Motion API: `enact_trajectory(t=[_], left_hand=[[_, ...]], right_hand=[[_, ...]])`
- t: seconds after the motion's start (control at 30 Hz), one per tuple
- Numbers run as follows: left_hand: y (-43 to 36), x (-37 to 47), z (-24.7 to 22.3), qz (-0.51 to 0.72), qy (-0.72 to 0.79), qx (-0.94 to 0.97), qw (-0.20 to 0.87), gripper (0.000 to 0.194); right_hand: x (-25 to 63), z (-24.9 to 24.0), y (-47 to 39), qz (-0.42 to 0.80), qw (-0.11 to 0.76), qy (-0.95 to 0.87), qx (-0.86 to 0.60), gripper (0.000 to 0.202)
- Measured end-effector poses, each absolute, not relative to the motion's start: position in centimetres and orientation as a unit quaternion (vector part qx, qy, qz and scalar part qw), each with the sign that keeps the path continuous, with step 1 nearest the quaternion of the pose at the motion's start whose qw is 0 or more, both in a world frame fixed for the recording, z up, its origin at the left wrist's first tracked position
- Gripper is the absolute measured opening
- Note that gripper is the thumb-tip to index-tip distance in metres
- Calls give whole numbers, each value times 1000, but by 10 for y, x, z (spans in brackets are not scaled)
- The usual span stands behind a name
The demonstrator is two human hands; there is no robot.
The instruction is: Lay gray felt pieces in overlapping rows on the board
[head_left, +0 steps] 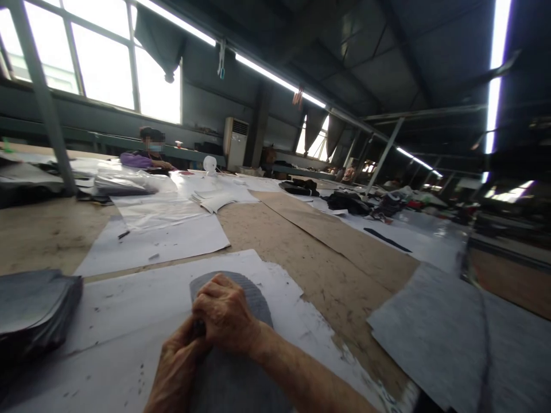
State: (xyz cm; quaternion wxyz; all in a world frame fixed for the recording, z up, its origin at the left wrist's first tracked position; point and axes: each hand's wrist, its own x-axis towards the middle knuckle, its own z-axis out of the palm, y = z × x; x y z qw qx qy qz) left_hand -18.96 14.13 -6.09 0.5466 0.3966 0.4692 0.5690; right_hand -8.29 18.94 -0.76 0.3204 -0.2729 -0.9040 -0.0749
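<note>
A grey piece of finely ribbed fabric [253, 295] with a rounded far end lies on white paper in front of me. Over its left edge my right hand [226, 315] is curled, fingers bent down and closed on the fabric. Against it from the left, my left hand [178, 358] is closed too, its fingertips tucked under the right hand. A small dark spot [198, 327] shows between the two hands; whether it is an object or shadow I cannot tell. The fingertips of both hands are hidden.
A stack of grey fabric pieces [37, 310] stands at the left. Large grey sheets [434, 332] lie at the right. Dark cloth bundles [346, 202] and a small white fan [209, 165] are farther back. Across the table sits a person in a purple sleeve [135, 159]. A metal post [45, 103] rises at the left.
</note>
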Motion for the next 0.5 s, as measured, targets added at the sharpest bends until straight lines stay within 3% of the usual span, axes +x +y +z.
enact_trajectory(t=[0.23,0.33,0.5], left_hand=[[141,-183,-58,606,411,368,573,23],[142,-179,-55,622,354,349,605,29],[137,-177,-50,632,307,302,644,39]], right_hand=[[-90,-7,191,20,346,-897,-272,15],[-77,-1,191,81,366,-877,-300,19],[-20,-3,201,145,419,-706,-552,36]])
